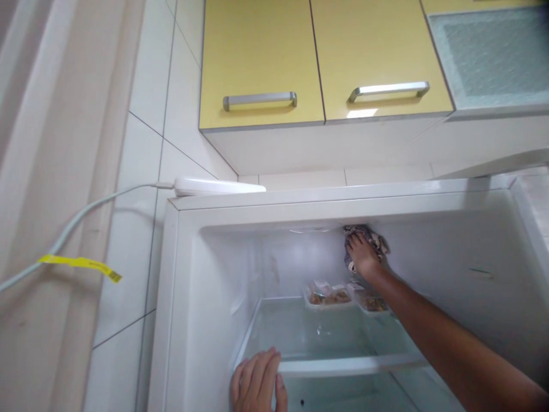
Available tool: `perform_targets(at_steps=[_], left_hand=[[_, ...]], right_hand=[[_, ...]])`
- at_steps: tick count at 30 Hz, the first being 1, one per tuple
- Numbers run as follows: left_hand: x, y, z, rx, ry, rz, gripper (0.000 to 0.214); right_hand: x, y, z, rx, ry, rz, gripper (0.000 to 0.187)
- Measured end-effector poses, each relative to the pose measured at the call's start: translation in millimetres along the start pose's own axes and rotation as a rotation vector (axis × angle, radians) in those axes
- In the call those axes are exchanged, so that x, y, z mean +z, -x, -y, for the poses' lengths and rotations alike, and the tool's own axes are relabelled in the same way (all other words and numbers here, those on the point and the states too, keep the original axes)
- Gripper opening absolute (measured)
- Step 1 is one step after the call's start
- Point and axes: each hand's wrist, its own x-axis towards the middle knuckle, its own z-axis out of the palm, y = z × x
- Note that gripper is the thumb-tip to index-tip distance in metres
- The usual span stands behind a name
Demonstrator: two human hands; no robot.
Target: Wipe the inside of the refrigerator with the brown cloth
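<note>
Deep inside an open fridge (171, 320), my right hand (362, 254) presses a dark patterned cloth (380, 243) against the inner wall near the back corner, its fingers closed on the fabric. Below the cloth, two clear plastic food containers (328, 296) with brownish contents sit at the back of the glass shelf (300, 329). My left hand (257, 383) rests at the shelf's front left corner, fingers stretched out and thumb apart, holding nothing. Its lower part is cut off by the frame edge.
Yellow cabinets (263, 57) with metal handles hang above the fridge. A white flat device (218, 187) lies on the fridge top, its pale cable (81, 217) running left with a yellow tag (81, 263). A second shelf level shows below the first.
</note>
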Motion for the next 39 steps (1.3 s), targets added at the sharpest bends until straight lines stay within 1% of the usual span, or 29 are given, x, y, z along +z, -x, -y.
perform_targets(at_steps=[2,5,9,13,16,19,23,26,29,31,33,36,39], left_hand=[[-1.7,-0.7,-0.6,-0.006,0.0,0.008,0.033],[-9.4,-5.7,-2.8,-0.011,0.003,0.045,0.033],[-26.8,-17.9,-8.3,0.031,-0.01,0.126,0.032],[-40.8,-27.7,-13.6,0.023,-0.01,0.139,0.031],[-46.0,-31.2,-16.3,0.016,0.0,0.151,0.031],[-49.1,-33.2,-17.9,-0.005,0.008,0.167,0.03],[-52.7,-35.0,-18.3,-0.011,0.022,0.209,0.03],[-54.1,-35.7,-17.9,-0.016,0.031,0.24,0.029],[-54.3,-36.3,-17.7,-0.028,0.037,0.263,0.028],[-54.4,-36.9,-17.5,-0.03,0.042,0.271,0.029],[-54.4,-37.4,-17.1,-0.023,0.046,0.275,0.029],[-54.1,-37.3,-16.5,-0.013,0.043,0.266,0.03],[-53.2,-37.0,-16.5,-0.013,0.042,0.251,0.03]], right_hand=[[-5.8,-0.2,1.5,-0.007,0.072,0.031,0.032],[-23.9,12.2,5.2,-0.03,0.216,0.087,0.038],[-63.2,40.2,17.3,-0.074,0.378,0.135,0.043],[-108.0,58.0,35.4,-0.075,0.483,0.137,0.046],[-137.0,65.2,46.4,-0.057,0.534,0.139,0.046],[-161.4,75.4,53.4,-0.05,0.566,0.14,0.045],[-190.8,96.6,63.3,-0.028,0.582,0.121,0.044],[-208.9,113.5,73.5,0.001,0.561,0.092,0.041],[-217.9,130.8,80.8,0.014,0.545,0.056,0.04],[-217.2,144.4,81.0,-0.01,0.563,0.037,0.042],[-211.8,159.8,76.7,-0.06,0.592,0.018,0.044],[-198.3,182.7,65.0,-0.133,0.631,0.001,0.049],[-182.1,203.4,54.4,-0.134,0.628,-0.006,0.05]])
